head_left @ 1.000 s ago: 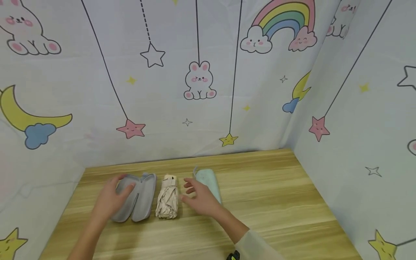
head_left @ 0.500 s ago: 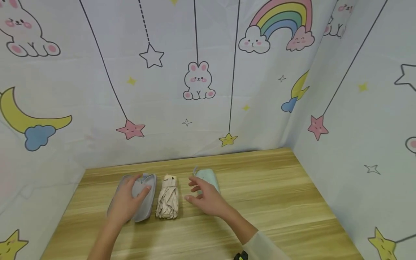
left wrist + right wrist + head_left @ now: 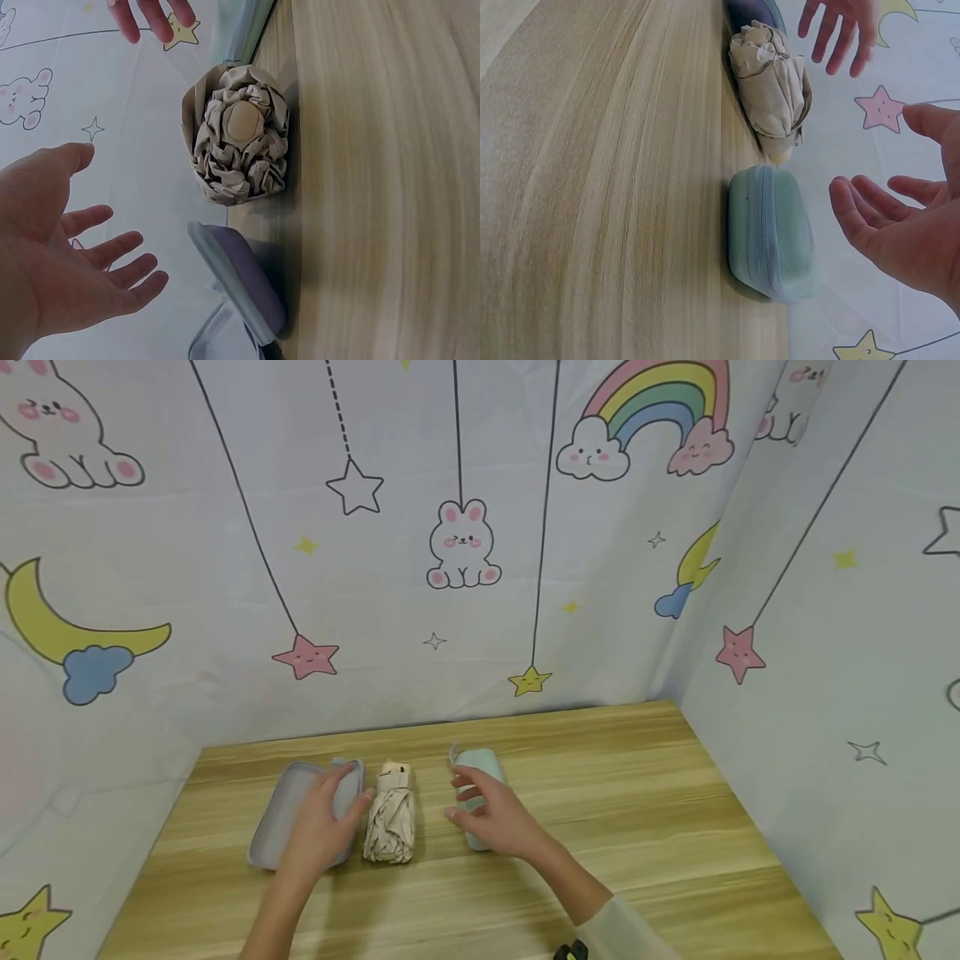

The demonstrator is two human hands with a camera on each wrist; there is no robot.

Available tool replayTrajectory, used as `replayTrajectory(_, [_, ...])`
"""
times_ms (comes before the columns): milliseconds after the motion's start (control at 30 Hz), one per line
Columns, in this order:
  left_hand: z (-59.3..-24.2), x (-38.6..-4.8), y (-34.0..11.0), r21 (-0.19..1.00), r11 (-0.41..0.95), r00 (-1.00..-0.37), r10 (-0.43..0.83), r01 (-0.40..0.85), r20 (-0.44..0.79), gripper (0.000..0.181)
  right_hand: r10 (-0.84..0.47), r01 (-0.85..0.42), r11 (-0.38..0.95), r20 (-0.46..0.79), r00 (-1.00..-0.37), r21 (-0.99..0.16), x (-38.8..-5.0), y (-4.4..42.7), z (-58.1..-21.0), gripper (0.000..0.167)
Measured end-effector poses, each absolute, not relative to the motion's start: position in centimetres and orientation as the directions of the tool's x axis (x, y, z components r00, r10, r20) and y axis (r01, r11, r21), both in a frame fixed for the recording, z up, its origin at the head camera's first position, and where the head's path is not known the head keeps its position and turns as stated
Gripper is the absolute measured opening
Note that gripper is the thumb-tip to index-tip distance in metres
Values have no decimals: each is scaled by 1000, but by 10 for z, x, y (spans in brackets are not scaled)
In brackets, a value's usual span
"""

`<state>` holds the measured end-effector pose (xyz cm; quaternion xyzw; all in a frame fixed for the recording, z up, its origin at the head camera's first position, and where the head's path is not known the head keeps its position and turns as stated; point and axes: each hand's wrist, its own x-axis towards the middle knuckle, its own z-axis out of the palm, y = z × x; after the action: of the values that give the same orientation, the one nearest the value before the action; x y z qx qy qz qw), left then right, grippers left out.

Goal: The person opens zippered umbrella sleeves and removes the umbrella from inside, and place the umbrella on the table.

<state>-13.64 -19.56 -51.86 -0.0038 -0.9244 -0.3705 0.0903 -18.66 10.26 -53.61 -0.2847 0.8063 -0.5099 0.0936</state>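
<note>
A grey-lilac case [image 3: 279, 814] lies spread apart at the left of the table, with my left hand [image 3: 326, 818] over its right half, fingers spread, holding nothing. Beside it is a bundle of crumpled beige cloth or paper [image 3: 390, 827], its round pale end [image 3: 244, 121] facing the left wrist view. A mint zipped case [image 3: 480, 762] lies further right, partly hidden under my right hand [image 3: 495, 814]. In the right wrist view the mint case [image 3: 761, 232] is closed, and my right hand [image 3: 907, 217] hovers apart from it with relaxed fingers.
The wooden table [image 3: 637, 827] meets a patterned cloth wall [image 3: 390, 693] at the back and another cloth wall [image 3: 810, 735] at the right. A small black object [image 3: 572, 951] shows at the bottom edge near the right sleeve [image 3: 622, 931].
My left hand has moved right, from the left half of the grey-lilac case to its right half. My right hand has shifted slightly right. The things on the table stay in place.
</note>
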Motion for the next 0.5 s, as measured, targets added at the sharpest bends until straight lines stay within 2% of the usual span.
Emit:
replayTrajectory(300, [-531, -135, -173, 713, 696, -983, -56, 88, 177, 68, -534, -344, 297, 144, -833, -891, -188, 112, -540, 63])
replayTrajectory(500, [-539, -135, -153, 756, 646, -980, -59, 109, 191, 62, -507, -348, 297, 162, -847, -889, -191, 119, -541, 63])
